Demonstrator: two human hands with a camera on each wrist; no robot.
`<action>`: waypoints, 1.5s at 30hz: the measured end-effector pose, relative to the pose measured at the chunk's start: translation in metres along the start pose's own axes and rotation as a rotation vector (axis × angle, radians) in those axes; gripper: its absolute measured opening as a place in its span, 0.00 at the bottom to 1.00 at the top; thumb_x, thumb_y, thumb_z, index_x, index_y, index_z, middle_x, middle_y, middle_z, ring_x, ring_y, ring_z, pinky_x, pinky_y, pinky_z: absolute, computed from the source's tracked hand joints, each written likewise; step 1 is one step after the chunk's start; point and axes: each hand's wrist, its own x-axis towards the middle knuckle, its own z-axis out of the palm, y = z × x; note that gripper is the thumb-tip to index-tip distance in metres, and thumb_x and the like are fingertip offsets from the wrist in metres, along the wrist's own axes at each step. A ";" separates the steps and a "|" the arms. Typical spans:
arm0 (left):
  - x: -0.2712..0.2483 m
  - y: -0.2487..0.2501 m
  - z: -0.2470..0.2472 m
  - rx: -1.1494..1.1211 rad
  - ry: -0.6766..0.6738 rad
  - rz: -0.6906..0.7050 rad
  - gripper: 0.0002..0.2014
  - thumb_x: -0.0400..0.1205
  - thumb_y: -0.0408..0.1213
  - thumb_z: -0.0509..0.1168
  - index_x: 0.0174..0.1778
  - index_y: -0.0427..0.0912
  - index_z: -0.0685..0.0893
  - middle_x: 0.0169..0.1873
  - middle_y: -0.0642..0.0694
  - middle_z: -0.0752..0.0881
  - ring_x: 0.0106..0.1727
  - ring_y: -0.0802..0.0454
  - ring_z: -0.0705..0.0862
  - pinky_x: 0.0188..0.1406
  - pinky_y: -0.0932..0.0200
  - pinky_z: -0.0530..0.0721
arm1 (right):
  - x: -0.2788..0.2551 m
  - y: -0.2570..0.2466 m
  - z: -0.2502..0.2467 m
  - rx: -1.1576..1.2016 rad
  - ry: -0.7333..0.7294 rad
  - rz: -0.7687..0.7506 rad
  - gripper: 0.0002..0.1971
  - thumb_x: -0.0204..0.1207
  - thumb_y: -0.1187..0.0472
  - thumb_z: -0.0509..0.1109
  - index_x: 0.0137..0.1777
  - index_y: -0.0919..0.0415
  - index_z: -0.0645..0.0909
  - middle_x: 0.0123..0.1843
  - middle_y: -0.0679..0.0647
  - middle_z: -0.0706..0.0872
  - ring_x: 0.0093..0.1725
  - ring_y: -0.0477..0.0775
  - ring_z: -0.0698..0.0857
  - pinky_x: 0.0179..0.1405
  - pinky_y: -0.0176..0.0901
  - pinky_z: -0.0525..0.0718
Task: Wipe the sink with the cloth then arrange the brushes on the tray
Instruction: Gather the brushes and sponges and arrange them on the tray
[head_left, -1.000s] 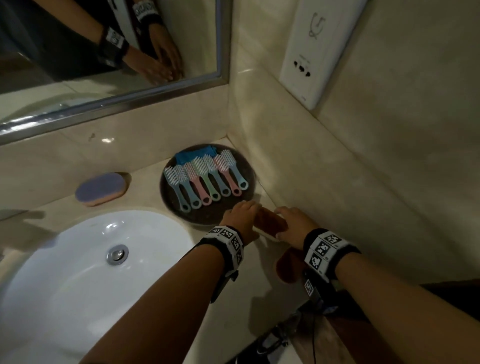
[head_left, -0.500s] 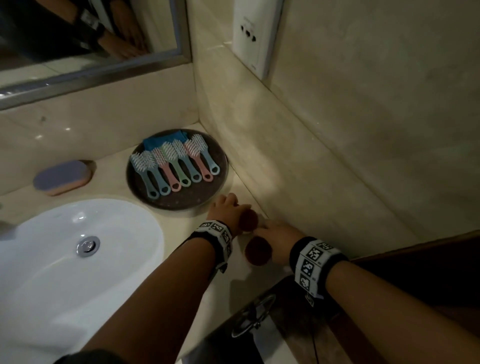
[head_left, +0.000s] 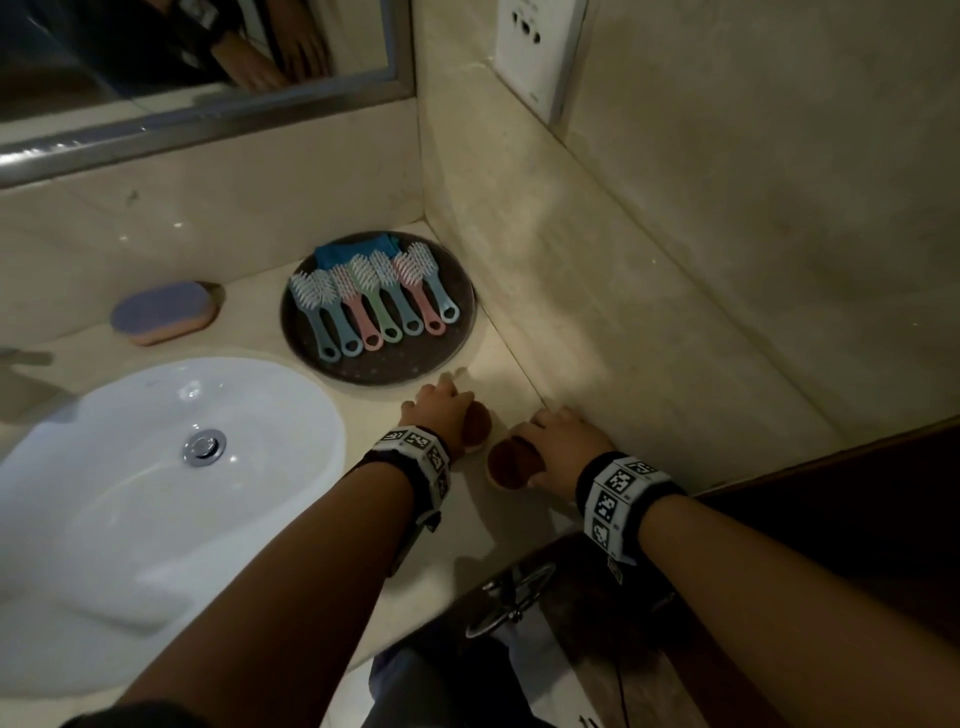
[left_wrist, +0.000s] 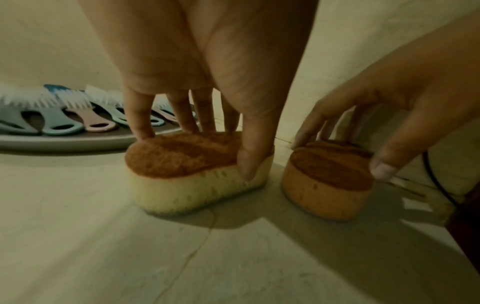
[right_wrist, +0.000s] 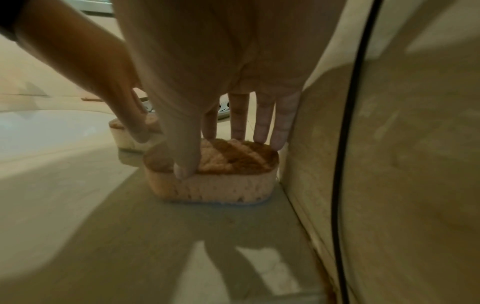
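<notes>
Sink (head_left: 104, 519) fills lower left of head view. Tray (head_left: 457, 343), centre frame, holds seven brushes (head_left: 371, 301) in a row over the blue cloth (head_left: 343, 254). Below it, left hand (head_left: 441, 410) grips the yellow sponge (left_wrist: 192, 174); right hand (head_left: 563, 447) grips the orange sponge (left_wrist: 327, 181).

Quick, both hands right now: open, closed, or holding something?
Left hand: fingers and thumb gripping the pale sponge on the counter.
Right hand: fingers and thumb gripping the orange sponge beside the wall.
</notes>
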 end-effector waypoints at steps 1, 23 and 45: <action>-0.001 -0.002 0.000 0.000 -0.006 -0.005 0.37 0.74 0.41 0.72 0.79 0.52 0.62 0.74 0.43 0.64 0.74 0.40 0.66 0.70 0.41 0.72 | 0.001 0.000 0.001 -0.005 0.011 0.005 0.32 0.72 0.49 0.71 0.75 0.49 0.64 0.71 0.56 0.70 0.69 0.62 0.69 0.68 0.58 0.74; -0.033 -0.055 -0.029 -0.319 0.111 -0.170 0.39 0.75 0.45 0.69 0.80 0.55 0.57 0.73 0.41 0.67 0.73 0.39 0.70 0.74 0.45 0.71 | 0.025 -0.027 -0.027 0.293 0.114 0.119 0.34 0.68 0.46 0.72 0.73 0.44 0.62 0.65 0.54 0.76 0.63 0.59 0.78 0.64 0.57 0.78; -0.017 -0.134 -0.066 -0.407 0.201 -0.173 0.37 0.77 0.47 0.67 0.81 0.52 0.57 0.70 0.38 0.69 0.70 0.36 0.71 0.73 0.46 0.72 | 0.101 -0.080 -0.113 0.284 0.102 0.133 0.41 0.75 0.44 0.67 0.83 0.51 0.49 0.81 0.61 0.61 0.76 0.65 0.68 0.74 0.55 0.70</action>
